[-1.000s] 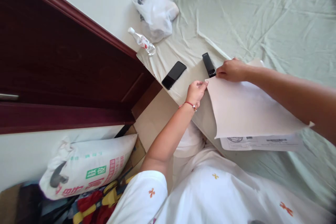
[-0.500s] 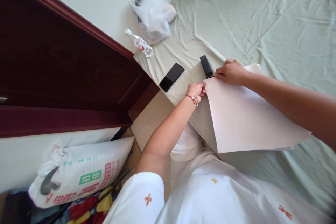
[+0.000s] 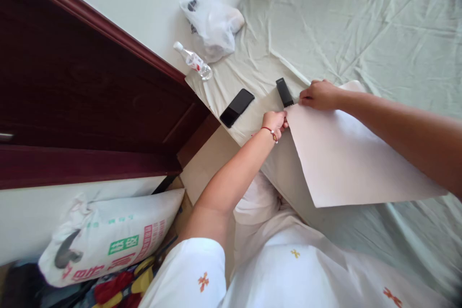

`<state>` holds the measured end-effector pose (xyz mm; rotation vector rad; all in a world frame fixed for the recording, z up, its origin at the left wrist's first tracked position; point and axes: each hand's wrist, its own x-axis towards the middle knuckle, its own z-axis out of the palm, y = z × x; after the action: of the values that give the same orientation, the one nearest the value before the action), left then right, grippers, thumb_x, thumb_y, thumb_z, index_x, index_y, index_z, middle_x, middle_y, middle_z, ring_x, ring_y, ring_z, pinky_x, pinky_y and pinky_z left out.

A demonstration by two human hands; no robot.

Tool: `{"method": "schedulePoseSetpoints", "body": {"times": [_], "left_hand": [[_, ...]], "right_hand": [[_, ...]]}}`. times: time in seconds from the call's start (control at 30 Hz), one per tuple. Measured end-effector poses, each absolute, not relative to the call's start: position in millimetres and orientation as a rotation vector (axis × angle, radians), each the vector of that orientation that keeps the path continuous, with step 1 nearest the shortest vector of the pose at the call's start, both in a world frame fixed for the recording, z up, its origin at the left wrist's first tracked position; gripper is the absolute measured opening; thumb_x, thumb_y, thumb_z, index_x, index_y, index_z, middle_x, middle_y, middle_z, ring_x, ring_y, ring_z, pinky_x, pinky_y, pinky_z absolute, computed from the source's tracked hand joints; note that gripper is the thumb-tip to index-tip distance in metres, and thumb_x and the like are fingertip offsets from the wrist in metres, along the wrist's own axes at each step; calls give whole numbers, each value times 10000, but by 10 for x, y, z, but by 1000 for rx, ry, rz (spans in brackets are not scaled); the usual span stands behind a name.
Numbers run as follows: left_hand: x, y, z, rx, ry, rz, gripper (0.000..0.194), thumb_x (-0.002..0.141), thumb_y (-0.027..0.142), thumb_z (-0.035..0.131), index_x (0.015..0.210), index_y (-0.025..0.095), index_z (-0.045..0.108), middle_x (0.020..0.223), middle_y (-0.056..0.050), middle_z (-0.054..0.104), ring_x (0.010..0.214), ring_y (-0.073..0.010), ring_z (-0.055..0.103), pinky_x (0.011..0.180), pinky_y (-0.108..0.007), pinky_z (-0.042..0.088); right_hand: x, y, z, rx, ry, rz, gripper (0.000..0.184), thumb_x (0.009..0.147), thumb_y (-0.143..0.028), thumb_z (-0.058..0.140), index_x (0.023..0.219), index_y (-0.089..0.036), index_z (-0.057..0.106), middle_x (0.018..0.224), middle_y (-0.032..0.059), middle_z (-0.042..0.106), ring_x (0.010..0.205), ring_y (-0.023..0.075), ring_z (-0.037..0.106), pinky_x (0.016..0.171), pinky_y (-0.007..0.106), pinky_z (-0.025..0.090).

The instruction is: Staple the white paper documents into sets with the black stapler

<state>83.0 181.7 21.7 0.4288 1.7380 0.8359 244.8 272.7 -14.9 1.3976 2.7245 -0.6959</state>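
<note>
left hand (image 3: 275,122) pinches the paper (image 3: 353,159) by its corner, close to the edge of the surface (image 3: 325,19); right hand (image 3: 319,95), fingers curled together, touches the top, grip hidden!

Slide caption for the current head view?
Left hand pinches the corner of pale paper, right hand at its edge, near a black device.

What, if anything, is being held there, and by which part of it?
White paper: the left grip pinches its far left corner. The right grip touches its far edge; whether it pinches too cannot be told.
</note>
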Motion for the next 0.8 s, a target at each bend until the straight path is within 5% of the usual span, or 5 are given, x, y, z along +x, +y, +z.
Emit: {"method": "schedulePoseSetpoints", "body": {"times": [0.27, 0.47, 0.6, 0.7, 0.8], "left_hand": [[848, 1849, 186, 499, 1770, 864, 398, 916, 46, 603, 578, 175, 437, 465, 41, 436, 383, -50, 342, 434, -210, 112], [745, 1814, 16, 787, 1885, 850, 202, 921, 166, 707, 762, 172, 584, 621, 18, 602, 453, -78, 430, 514, -237, 328], [626, 1794, -122, 1318, 2067, 829, 475, 822, 249, 853, 1225, 124, 634, 1056, -145, 771, 1006, -248, 724, 952, -371, 551], [538, 1747, -185, 1833, 2045, 802, 816, 796, 249, 855, 1521, 130, 501, 1593, -241, 554, 1526, -331, 486, 1256, -466, 397], [469, 1686, -240, 2210, 1889, 593, 840, 892, 355, 760, 1646, 218, 416, 1789, -158, 310, 1678, -338, 252, 1344, -553, 250]], "right_hand": [[2486, 2818, -223, 1372, 2831, -718, 331, 1007, -389, 472, 1006, -258, 776, 937, 95, 766, 1187, 362, 602, 1013, 504, 386], [2496, 2690, -233, 1385, 2962, -647, 345, 1058, -325, 442, 993, -211, 761, 975, 136, 776, 1261, 352, 558, 1045, 512, 339], [2490, 2665, -243, 1399, 2992, -624, 344, 1071, -333, 462, 990, -199, 768, 975, 142, 771, 1249, 344, 557, 1028, 515, 331], [2481, 2676, -260, 1412, 2996, -608, 340, 1050, -341, 468, 1009, -203, 776, 986, 148, 771, 1235, 362, 562, 1008, 519, 347], [2477, 2684, -273, 1410, 2996, -607, 332, 1024, -345, 473, 1011, -212, 777, 1013, 147, 787, 1225, 377, 567, 995, 521, 356]]}}
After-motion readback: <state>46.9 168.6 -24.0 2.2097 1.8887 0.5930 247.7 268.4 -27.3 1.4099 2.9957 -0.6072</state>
